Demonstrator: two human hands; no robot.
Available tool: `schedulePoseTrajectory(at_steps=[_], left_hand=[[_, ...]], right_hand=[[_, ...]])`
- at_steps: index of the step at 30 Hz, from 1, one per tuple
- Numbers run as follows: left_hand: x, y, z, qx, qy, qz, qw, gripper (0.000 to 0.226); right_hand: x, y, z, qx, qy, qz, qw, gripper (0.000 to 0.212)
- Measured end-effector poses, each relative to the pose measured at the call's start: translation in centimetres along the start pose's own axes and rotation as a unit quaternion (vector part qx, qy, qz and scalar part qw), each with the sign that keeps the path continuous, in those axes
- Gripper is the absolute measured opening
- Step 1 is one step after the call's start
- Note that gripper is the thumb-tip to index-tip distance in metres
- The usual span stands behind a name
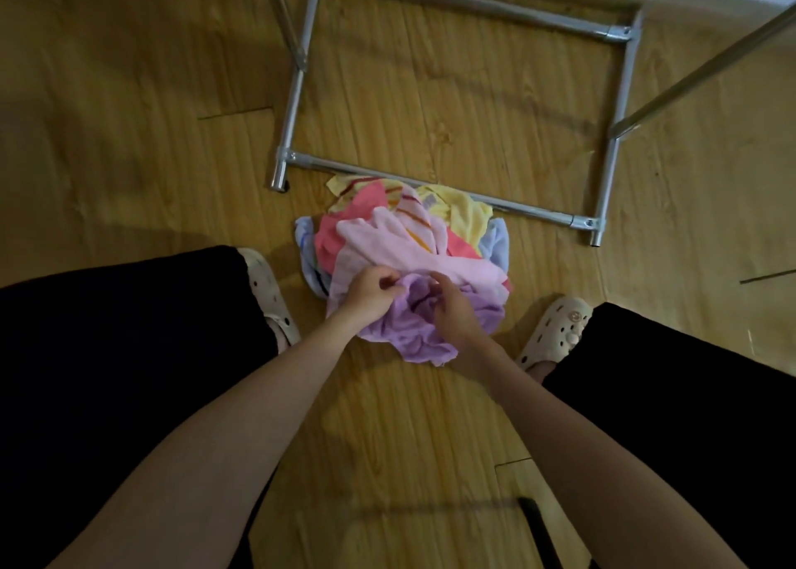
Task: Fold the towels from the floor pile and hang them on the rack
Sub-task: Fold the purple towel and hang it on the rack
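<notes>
A pile of towels (405,241) lies on the wooden floor just in front of the metal rack's base frame (452,193). Pink, yellow, striped and light blue towels are heaped together. A purple towel (413,331) lies crumpled on the near side of the pile. My left hand (370,290) grips a fold of the purple towel at its upper left. My right hand (452,310) has its fingers curled into the purple towel's middle. Both hands sit close together over it.
The rack's silver tubes (620,94) form a rectangle on the floor, with slanted poles (710,64) rising at right and upper left. My legs in black trousers and cream clogs (555,331) flank the pile. Wooden floor (129,116) stretches to the left.
</notes>
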State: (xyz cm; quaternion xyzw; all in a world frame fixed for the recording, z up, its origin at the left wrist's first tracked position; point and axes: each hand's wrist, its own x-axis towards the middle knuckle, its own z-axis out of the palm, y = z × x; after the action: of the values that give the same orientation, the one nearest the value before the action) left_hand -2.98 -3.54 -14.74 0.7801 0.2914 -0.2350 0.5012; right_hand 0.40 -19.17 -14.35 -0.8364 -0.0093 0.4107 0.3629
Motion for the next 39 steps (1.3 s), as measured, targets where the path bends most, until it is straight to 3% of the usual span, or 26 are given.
schedulePoseTrajectory(at_steps=[2, 5, 10, 15, 21, 23, 26, 29, 33, 39], left_hand=[[-1.4, 1.0, -0.5, -0.050, -0.017, -0.005, 0.999, 0.004], [-3.5, 2.1, -1.4, -0.065, -0.033, -0.001, 0.997, 0.005], [-7.8, 5.3, -3.4, -0.080, -0.007, -0.023, 0.997, 0.019], [-14.4, 11.2, -5.4, -0.169, -0.009, 0.044, 0.985, 0.015], [-21.7, 17.6, -8.0, -0.256, 0.019, 0.145, 0.956, 0.010], [-24.0, 19.4, -9.0, -0.279, 0.039, 0.174, 0.944, 0.021], [-27.0, 21.5, -10.5, -0.266, 0.051, 0.237, 0.933, 0.027], [-29.4, 23.1, -12.0, -0.232, 0.065, 0.303, 0.922, 0.025], [-31.6, 24.9, -14.0, -0.203, 0.086, 0.366, 0.904, 0.024], [-33.2, 27.8, -16.2, -0.165, 0.107, 0.414, 0.889, 0.021]], right_hand=[[-0.1, -0.9, -0.7, 0.021, -0.030, -0.014, 0.999, 0.047], [-0.7, -2.6, -2.0, -0.046, -0.066, -0.036, 0.996, 0.026], [-3.9, -4.4, -5.3, -0.140, -0.020, -0.136, 0.981, 0.012], [-9.1, -6.6, -10.0, -0.188, 0.013, -0.232, 0.954, 0.012], [-16.8, -10.7, -14.1, -0.070, 0.088, -0.286, 0.952, 0.005], [-19.8, -12.3, -15.5, -0.018, 0.112, -0.308, 0.945, 0.009], [-24.3, -14.9, -17.5, 0.063, 0.139, -0.330, 0.932, 0.019], [-28.7, -17.6, -19.0, 0.076, 0.162, -0.364, 0.914, 0.024], [-34.3, -21.4, -20.5, 0.087, 0.150, -0.442, 0.880, 0.009], [-39.1, -26.6, -21.8, 0.137, 0.104, -0.491, 0.854, 0.012]])
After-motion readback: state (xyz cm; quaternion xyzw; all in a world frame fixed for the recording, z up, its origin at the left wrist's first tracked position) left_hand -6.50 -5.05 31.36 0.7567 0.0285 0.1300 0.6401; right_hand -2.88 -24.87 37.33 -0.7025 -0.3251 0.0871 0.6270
